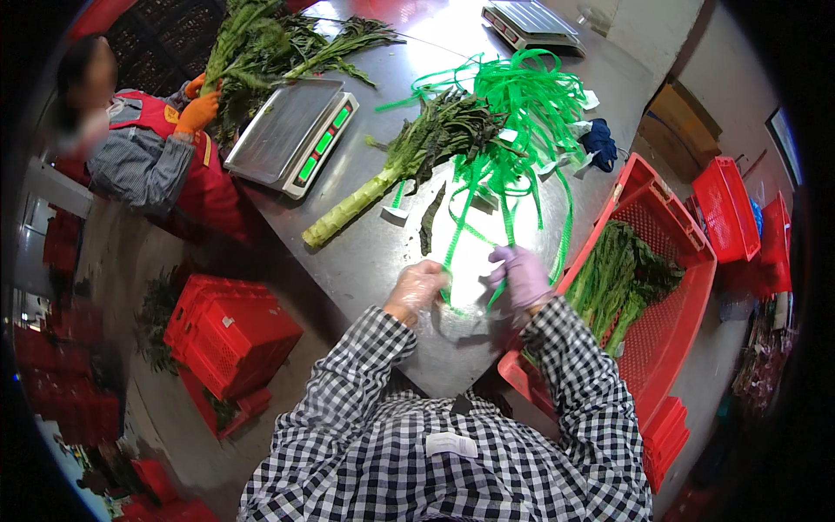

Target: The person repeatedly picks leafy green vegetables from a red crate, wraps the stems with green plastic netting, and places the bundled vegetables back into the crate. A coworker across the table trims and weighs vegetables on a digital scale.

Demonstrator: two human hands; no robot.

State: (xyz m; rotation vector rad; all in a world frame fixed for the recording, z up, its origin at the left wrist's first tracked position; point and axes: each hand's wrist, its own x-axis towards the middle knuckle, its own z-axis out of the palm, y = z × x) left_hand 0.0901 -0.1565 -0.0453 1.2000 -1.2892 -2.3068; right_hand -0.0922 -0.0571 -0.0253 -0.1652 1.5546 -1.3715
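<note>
My left hand (417, 288), in a clear plastic glove, pinches a green mesh strip (458, 225) that runs back to a tangled heap of green mesh strips (525, 85). To its right, my right hand (526, 276), in a purple glove and slightly blurred, grips another length of green mesh (506, 212). Both hands are over the near corner of a steel table (427, 355). Beyond them a stem lettuce (355, 202) lies with its pale cut end toward the left and dark leaves touching the heap. White tags hang from some strips.
A digital scale (287, 134) stands on the left; a second scale (535, 26) is at the back. Across the table, a co-worker's orange-gloved hand (197, 112) holds leafy stems (244, 49). A red crate (659, 352) with leafy stems (616, 280) adjoins the right edge. Dark blue cloth (599, 145) lies nearby.
</note>
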